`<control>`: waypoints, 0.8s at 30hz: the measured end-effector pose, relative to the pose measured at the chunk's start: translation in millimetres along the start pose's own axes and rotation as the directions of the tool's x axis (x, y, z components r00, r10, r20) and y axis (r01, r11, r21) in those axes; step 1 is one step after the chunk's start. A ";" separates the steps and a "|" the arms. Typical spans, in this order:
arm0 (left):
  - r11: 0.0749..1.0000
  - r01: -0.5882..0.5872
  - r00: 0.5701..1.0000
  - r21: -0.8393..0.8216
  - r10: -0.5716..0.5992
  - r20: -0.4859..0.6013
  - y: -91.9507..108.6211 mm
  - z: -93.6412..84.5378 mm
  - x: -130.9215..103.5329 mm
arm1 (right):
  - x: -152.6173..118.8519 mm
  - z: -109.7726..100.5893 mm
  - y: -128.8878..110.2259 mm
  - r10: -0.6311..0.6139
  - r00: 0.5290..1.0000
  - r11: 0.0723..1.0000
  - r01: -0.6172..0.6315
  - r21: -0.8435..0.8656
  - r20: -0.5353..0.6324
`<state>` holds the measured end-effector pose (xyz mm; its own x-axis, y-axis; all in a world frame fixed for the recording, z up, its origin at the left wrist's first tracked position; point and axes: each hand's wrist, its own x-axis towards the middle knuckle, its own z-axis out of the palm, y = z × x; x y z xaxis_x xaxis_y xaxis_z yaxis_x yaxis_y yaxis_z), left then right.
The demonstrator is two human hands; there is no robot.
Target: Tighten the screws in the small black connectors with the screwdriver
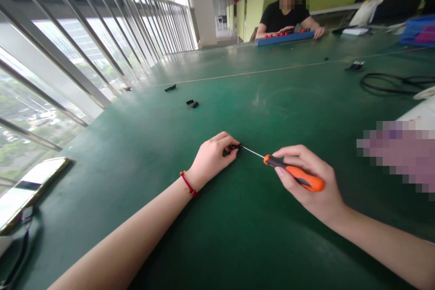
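Near the middle of the green table [217, 226], my left hand [215, 154] pinches a small black part [235, 147] between thumb and fingers; its exact kind is too small to make out. A red bracelet [189, 184] circles that wrist. My right hand [314, 181] is closed around the orange and black handle of a screwdriver [306, 177]. The thin metal shaft points left, and its tip meets the black part at my left fingertips. Fingers cover some of the black part.
Small black pieces [192, 103] and another black piece [170, 87] lie farther back. A phone [32, 190] with a cable rests at left beside the metal railing [102, 18]. Across the table sits a person [283, 16] with a blue tray [285, 38]. A black cable [384, 84] lies at right.
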<state>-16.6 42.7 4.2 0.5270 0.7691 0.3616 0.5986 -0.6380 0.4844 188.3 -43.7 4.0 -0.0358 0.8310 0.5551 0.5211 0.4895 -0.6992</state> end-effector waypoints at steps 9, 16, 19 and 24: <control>1.000 0.000 1.000 0.003 0.000 0.001 -0.2 0.1 -0.3 | 0.1 -0.2 0.4 0.039 0.997 0.998 -0.041 0.047 0.060; 1.000 0.002 1.000 -0.001 -0.002 0.001 -0.1 0.4 -0.1 | 2.0 0.9 3.1 0.005 0.992 0.992 0.011 0.124 -0.128; 1.000 0.003 1.000 -0.001 -0.003 0.002 -0.2 0.6 -0.1 | 1.6 0.1 1.7 0.028 0.999 0.997 -0.029 0.075 0.022; 1.000 -0.003 1.000 -0.005 0.003 -0.002 -0.5 0.7 0.0 | 1.4 1.0 0.4 -0.059 0.988 0.995 0.071 0.077 -0.142</control>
<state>-16.5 43.0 3.5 0.5278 0.7672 0.3643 0.5940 -0.6401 0.4873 187.7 -42.1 4.0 0.0549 0.7545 0.6539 0.4499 0.5660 -0.6908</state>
